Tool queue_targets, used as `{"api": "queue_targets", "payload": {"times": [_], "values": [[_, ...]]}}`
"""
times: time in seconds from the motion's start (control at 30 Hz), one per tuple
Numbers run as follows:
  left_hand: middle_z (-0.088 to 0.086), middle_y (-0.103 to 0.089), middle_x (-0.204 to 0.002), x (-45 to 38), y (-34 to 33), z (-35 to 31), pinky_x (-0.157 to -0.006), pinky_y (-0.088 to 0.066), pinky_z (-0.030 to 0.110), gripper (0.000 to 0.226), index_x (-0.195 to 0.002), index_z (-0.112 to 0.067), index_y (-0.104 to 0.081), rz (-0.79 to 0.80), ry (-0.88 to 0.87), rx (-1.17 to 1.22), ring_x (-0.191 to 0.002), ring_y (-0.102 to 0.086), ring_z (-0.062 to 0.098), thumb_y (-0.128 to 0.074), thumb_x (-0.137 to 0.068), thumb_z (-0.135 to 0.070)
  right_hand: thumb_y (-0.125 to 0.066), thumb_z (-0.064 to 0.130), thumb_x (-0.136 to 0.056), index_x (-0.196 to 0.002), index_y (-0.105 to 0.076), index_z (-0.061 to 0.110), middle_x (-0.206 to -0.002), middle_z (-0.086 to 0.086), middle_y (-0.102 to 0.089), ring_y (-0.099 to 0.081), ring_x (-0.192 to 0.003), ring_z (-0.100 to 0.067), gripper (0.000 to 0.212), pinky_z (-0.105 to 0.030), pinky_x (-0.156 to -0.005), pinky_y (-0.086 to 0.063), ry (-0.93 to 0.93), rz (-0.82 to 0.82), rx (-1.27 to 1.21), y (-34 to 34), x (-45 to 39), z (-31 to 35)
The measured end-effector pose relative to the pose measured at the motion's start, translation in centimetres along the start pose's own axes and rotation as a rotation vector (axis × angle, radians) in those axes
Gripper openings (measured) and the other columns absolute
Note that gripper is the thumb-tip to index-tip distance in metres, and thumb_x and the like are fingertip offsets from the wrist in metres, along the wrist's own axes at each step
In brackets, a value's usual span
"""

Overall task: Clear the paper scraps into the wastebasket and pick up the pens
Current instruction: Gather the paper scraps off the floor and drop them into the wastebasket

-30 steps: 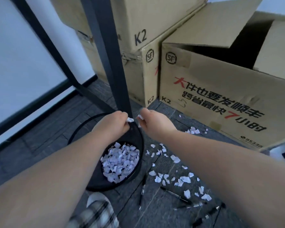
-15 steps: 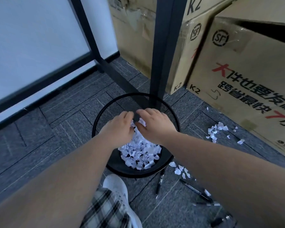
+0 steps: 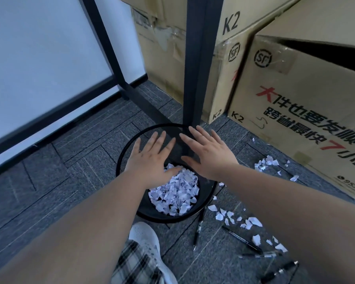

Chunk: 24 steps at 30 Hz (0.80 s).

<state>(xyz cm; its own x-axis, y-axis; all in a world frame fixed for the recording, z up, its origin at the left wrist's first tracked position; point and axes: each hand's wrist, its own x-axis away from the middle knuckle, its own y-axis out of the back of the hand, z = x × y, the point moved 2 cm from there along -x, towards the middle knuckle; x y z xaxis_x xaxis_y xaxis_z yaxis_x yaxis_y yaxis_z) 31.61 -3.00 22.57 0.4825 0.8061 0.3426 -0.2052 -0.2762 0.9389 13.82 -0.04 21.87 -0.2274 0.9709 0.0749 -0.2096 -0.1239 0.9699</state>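
A black mesh wastebasket stands on the carpet, holding a heap of white paper scraps. My left hand and my right hand hover side by side over its opening, palms down, fingers spread, nothing in them. More loose scraps lie on the floor right of the basket, and a small pile of scraps sits near the box. Several black pens lie at the lower right: one pen beside the basket, another pen further right, and a marker near the bottom edge.
A black metal post rises just behind the basket. Stacked cardboard boxes fill the back right. A white panel with a black frame stands at the left. My white shoe and plaid trouser leg are below the basket.
Both hands were pinched together over the basket with scraps; now they are spread flat and empty. The view has shifted so the basket sits more central.
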Motion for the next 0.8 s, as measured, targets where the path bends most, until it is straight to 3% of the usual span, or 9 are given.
{"api": "queue_targets", "payload": {"times": [0.3, 0.8], "values": [[-0.007, 0.018, -0.156, -5.2, 3.1, -8.6, -0.117, 0.006, 0.045, 0.072, -0.145, -0.035, 0.014, -0.249, -0.150, -0.022, -0.143, 0.018, 0.014, -0.013, -0.087, -0.068, -0.022, 0.062, -0.093, -0.148, -0.003, 0.038, -0.159, 0.005, -0.001, 0.006, -0.145, -0.013, 0.064, -0.040, -0.118, 0.004, -0.258, -0.121, -0.029, 0.4, 5.0, -11.1], [-0.003, 0.016, -0.157, -23.4, -6.2, -25.5, -0.117, 0.003, 0.048, 0.072, -0.146, -0.033, 0.013, -0.049, -0.409, -0.124, -0.143, 0.017, 0.017, -0.007, -0.086, -0.069, -0.026, 0.057, -0.095, -0.148, -0.014, 0.032, -0.158, -0.001, -0.011, -0.003, -0.146, -0.018, 0.061, -0.041, -0.118, 0.000, -0.458, -0.015, -0.084, -11.4, 9.0, -30.0]]}}
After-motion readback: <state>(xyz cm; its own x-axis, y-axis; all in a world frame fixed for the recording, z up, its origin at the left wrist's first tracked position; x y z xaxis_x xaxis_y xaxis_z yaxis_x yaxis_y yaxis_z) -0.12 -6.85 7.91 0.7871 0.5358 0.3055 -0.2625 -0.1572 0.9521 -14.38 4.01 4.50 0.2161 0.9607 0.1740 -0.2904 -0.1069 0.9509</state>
